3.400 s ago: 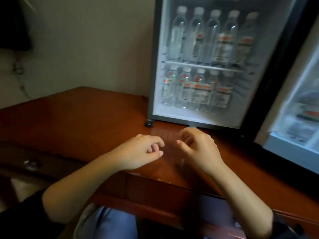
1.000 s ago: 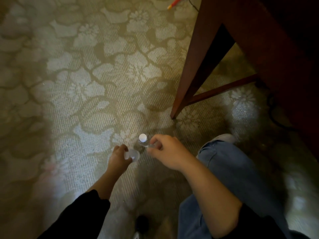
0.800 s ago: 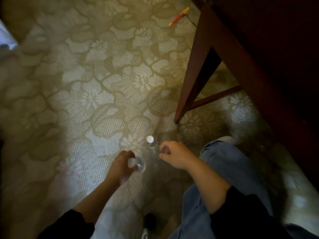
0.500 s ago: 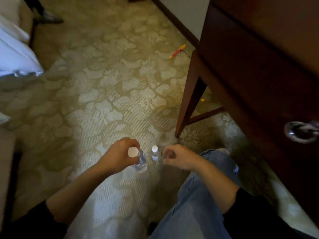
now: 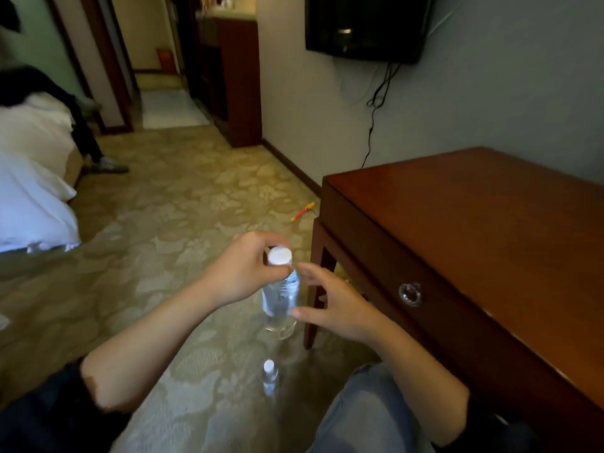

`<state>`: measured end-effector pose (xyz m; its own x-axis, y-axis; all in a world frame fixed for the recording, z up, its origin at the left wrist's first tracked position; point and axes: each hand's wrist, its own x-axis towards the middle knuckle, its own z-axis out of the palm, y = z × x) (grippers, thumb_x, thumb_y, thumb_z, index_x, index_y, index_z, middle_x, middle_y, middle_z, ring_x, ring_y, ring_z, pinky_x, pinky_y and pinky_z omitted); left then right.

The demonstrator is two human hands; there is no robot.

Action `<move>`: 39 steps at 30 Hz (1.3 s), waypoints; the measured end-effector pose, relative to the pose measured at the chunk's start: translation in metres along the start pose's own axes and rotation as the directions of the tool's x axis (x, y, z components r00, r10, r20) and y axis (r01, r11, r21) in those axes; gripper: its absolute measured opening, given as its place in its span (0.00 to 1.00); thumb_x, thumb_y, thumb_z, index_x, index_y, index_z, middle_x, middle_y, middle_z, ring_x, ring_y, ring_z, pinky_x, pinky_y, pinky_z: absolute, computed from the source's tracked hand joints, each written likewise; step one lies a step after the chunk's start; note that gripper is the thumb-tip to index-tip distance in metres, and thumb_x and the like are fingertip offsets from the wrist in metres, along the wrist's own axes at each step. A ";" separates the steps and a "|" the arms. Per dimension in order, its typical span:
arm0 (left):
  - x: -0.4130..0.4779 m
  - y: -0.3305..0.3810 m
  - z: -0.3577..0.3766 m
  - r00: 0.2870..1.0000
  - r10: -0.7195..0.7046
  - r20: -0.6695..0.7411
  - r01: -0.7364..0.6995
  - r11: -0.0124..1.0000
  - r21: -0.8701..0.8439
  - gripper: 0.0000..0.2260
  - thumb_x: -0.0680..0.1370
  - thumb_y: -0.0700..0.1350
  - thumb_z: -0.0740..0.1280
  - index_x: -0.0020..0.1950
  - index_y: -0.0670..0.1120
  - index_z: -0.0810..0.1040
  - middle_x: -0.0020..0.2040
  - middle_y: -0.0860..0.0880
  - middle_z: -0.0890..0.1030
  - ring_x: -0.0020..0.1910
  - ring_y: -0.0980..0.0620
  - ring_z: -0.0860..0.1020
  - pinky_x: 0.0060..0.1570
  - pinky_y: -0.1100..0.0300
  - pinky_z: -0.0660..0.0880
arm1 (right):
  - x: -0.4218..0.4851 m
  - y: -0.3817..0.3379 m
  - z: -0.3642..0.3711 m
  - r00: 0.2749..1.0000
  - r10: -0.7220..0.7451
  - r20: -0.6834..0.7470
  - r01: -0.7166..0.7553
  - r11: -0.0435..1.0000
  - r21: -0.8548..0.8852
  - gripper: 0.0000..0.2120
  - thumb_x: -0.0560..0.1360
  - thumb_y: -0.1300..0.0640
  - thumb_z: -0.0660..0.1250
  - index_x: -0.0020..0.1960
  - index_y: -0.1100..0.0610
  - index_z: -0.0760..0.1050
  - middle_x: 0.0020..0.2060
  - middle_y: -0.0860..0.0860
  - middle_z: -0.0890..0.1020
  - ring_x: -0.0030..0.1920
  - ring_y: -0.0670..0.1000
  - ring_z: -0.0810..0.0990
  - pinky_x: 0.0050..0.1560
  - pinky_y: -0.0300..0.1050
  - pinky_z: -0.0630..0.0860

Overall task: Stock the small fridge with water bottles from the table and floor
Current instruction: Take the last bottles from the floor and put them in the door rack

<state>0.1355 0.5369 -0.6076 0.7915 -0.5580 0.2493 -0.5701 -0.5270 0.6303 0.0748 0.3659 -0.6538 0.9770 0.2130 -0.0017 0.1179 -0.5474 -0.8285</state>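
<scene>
My left hand [image 5: 242, 269] grips the neck of a clear water bottle [image 5: 281, 295] with a white cap, holding it upright in the air beside the table's left end. My right hand [image 5: 333, 305] is spread just right of the bottle, its thumb touching the lower body and the fingers apart. A second water bottle [image 5: 270, 380] with a white cap stands on the carpet below, between my arms. The fridge is out of view.
The dark wooden table [image 5: 490, 230] with a ring drawer pull [image 5: 410, 293] fills the right side. A red and yellow pen [image 5: 302, 211] lies on the patterned carpet. A white bed [image 5: 29, 178] is at the left, a wall-mounted TV [image 5: 366, 24] above.
My left hand has lifted its bottle off the floor to table height. My right hand has left the second bottle, which stays on the carpet, and opened beside the lifted one. My view has tilted up.
</scene>
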 end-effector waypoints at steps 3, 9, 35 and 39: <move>0.009 0.042 -0.007 0.995 0.097 -0.014 -0.097 0.995 -0.010 0.03 0.71 0.40 0.71 0.44 0.45 0.80 0.32 0.57 0.77 0.31 0.66 0.73 0.35 0.68 0.66 | -0.023 -0.018 -0.026 0.994 -0.048 -0.103 0.053 0.998 0.045 0.28 0.71 0.56 0.73 0.63 0.38 0.65 0.60 0.37 0.74 0.60 0.35 0.73 0.57 0.28 0.68; 0.033 0.129 0.000 0.962 0.272 -0.033 -0.274 0.959 -0.073 0.05 0.72 0.40 0.70 0.47 0.47 0.79 0.38 0.58 0.78 0.36 0.68 0.75 0.35 0.73 0.68 | -0.082 -0.032 -0.078 0.957 -0.082 -0.278 0.115 0.988 0.107 0.35 0.68 0.46 0.72 0.71 0.42 0.61 0.65 0.43 0.74 0.67 0.46 0.72 0.67 0.55 0.71; -0.036 0.371 0.212 0.612 0.677 0.408 -0.072 0.562 -0.824 0.24 0.75 0.40 0.69 0.64 0.60 0.66 0.60 0.50 0.79 0.58 0.56 0.79 0.56 0.62 0.76 | -0.403 -0.035 -0.201 0.343 0.112 -0.933 -0.053 0.994 0.100 0.18 0.71 0.54 0.71 0.58 0.60 0.75 0.50 0.58 0.84 0.52 0.57 0.83 0.55 0.51 0.79; -0.059 0.413 0.240 0.579 0.736 0.351 -0.102 0.493 -0.864 0.25 0.71 0.45 0.71 0.62 0.64 0.68 0.59 0.49 0.80 0.58 0.52 0.79 0.59 0.54 0.76 | -0.458 -0.046 -0.199 0.257 0.135 -0.957 -0.124 0.987 0.105 0.12 0.74 0.57 0.69 0.57 0.55 0.76 0.48 0.50 0.85 0.49 0.45 0.83 0.50 0.41 0.79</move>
<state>-0.1999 0.1986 -0.5380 -0.0387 -0.9359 0.3501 -0.1716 0.3514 0.9204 -0.3424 0.1329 -0.5034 0.4371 -0.7933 0.4239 -0.0239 -0.4814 -0.8762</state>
